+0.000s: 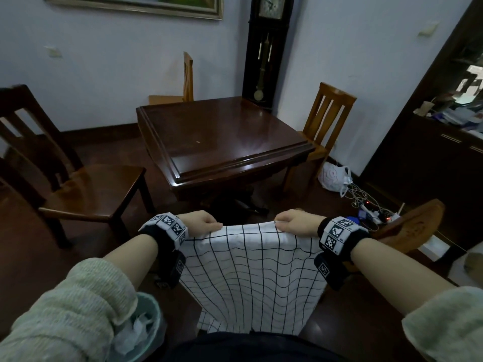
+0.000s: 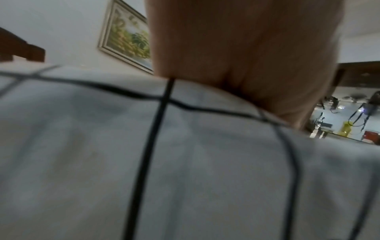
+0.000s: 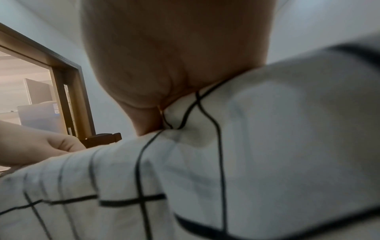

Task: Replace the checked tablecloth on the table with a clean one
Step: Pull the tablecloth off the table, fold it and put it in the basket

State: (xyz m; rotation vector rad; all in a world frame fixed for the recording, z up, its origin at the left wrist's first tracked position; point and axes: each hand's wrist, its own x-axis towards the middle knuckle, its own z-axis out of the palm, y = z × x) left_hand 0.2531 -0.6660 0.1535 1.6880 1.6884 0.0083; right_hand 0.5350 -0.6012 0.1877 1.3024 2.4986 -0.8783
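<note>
Soft white checked tablecloth (image 1: 252, 278) with thin black grid lines hangs folded – left hand (image 1: 202, 222) and right hand (image 1: 296, 222) each pinch a top corner – well short of the glossy dark-wood table (image 1: 222, 137), its moulded edge bare

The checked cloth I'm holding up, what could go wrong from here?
The checked cloth hangs low from the left hand and right hand, so it may drag on the floor or dip into the waste bin. Stepping right, its hem could snag the power strip and cables.
</note>
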